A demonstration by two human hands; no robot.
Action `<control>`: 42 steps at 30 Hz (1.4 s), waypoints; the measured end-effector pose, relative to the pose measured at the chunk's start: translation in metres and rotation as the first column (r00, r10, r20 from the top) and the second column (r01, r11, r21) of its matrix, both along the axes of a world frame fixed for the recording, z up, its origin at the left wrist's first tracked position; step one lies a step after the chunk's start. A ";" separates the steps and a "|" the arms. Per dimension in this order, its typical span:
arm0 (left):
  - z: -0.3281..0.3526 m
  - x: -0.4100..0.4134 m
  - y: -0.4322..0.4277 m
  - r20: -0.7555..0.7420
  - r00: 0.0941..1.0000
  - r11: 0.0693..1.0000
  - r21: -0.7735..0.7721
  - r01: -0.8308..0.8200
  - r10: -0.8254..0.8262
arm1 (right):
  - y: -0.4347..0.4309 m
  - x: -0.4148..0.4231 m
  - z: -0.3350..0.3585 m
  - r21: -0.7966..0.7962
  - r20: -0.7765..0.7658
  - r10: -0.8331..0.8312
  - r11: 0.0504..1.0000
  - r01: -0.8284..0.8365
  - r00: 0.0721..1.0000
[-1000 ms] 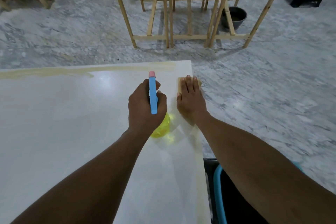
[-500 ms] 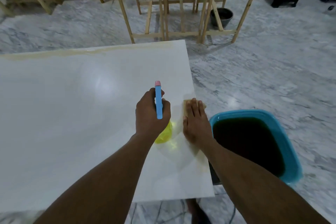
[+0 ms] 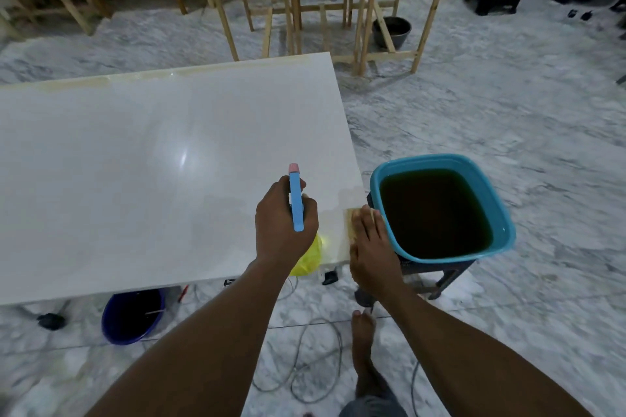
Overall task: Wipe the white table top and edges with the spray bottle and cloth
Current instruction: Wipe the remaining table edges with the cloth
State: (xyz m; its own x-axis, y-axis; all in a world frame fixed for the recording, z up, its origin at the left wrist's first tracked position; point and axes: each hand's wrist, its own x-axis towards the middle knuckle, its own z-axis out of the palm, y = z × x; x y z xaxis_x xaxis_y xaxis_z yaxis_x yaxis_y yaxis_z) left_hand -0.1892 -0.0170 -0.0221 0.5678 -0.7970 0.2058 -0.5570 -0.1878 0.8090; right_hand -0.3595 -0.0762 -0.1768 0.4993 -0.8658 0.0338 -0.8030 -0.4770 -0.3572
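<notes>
The white table (image 3: 142,159) fills the left half of the view. My left hand (image 3: 283,223) grips the spray bottle (image 3: 296,203), which has a blue head, a pink nozzle and a yellow body, above the table's near right corner. My right hand (image 3: 367,247) lies flat with straight fingers on a yellowish cloth (image 3: 350,220), pressing it onto the table's right edge near the front corner. Most of the cloth is hidden under the hand.
A light blue basin (image 3: 501,213) of dark liquid stands on a dark stool just right of the table. A dark blue bucket (image 3: 132,315) and cables (image 3: 305,366) lie on the marble floor below. Wooden table frames (image 3: 321,3) stand behind. My bare foot (image 3: 364,342) is near the cables.
My right hand has slid the cloth toward me along the right edge, down to the front corner. My left hand with the bottle moved back too. The view pulled back, showing the basin and floor.
</notes>
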 end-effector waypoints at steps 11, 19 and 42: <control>0.014 -0.012 0.030 -0.032 0.999 0.995 0.096 0.011 -0.007 | 0.030 -0.043 0.034 0.162 -0.166 0.188 0.973 -0.161 0.968; 0.058 0.003 0.013 -0.068 0.998 0.989 0.145 0.026 -0.016 | -0.024 -0.053 0.144 0.581 -0.040 -0.024 0.813 0.043 0.999; 0.078 -0.017 -0.116 -0.009 0.931 0.813 0.484 0.324 -0.365 | -0.201 -0.007 0.208 0.907 0.253 -0.848 0.040 -0.419 0.466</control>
